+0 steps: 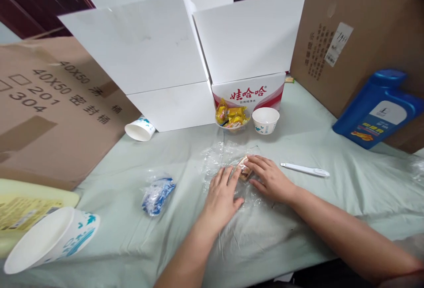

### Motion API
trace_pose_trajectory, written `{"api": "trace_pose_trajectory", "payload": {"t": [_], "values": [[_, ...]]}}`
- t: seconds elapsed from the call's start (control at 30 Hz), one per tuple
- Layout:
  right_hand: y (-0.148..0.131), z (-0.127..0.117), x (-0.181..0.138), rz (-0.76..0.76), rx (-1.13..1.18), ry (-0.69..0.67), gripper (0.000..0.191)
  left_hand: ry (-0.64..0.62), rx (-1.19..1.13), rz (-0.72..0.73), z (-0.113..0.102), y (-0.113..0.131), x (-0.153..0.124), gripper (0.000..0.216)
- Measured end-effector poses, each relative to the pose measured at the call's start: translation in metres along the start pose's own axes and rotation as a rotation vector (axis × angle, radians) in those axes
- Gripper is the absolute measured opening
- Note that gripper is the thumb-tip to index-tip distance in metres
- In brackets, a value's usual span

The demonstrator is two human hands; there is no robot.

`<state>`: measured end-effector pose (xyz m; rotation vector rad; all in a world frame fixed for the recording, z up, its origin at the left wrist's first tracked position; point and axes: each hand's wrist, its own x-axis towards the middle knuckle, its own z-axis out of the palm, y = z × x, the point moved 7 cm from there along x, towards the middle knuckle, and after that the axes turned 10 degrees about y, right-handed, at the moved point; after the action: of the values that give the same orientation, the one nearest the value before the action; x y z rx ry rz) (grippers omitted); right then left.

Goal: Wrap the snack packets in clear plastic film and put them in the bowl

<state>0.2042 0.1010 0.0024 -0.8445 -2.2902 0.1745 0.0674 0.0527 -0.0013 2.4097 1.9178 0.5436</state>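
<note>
A small brownish packet (245,172) lies on a crumpled sheet of clear plastic film (215,157) at the middle of the cloth. From the left, my left hand (222,193) rests flat over the film, fingers stretched and thumb apart, with its fingertips at the packet's near left edge. My right hand (272,178) reaches in from the right. Its fingertips lie on the packet's right side, and the thumb sits apart below them. What is printed on the packet is too small to read. A white utility knife (304,170) lies right of my right hand.
Behind stand a bowl of yellow-wrapped snacks (233,118), an upright paper bowl (266,121) and white boxes (165,49). A blue-and-clear plastic bundle (158,195) and tipped paper cups (53,239) lie left. A blue bottle (377,109) leans against a carton (351,49) at right.
</note>
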Motion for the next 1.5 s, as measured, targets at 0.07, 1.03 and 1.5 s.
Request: {"api": "trace_pose_trajectory", "payload": {"t": [0.07, 1.03, 1.5], "values": [[0.0, 0.007, -0.001, 0.007, -0.042, -0.053, 0.051, -0.073, -0.028, -0.038, 0.002, -0.003, -0.002, 0.091], [0.058, 0.032, 0.224, 0.132, -0.442, -0.112, 0.034, -0.348, -0.056, -0.115, 0.004, -0.005, -0.014, 0.084], [-0.046, -0.021, -0.003, -0.241, 0.324, -0.507, 0.048, -0.16, -0.189, 0.0, -0.029, -0.009, -0.01, 0.022]]}}
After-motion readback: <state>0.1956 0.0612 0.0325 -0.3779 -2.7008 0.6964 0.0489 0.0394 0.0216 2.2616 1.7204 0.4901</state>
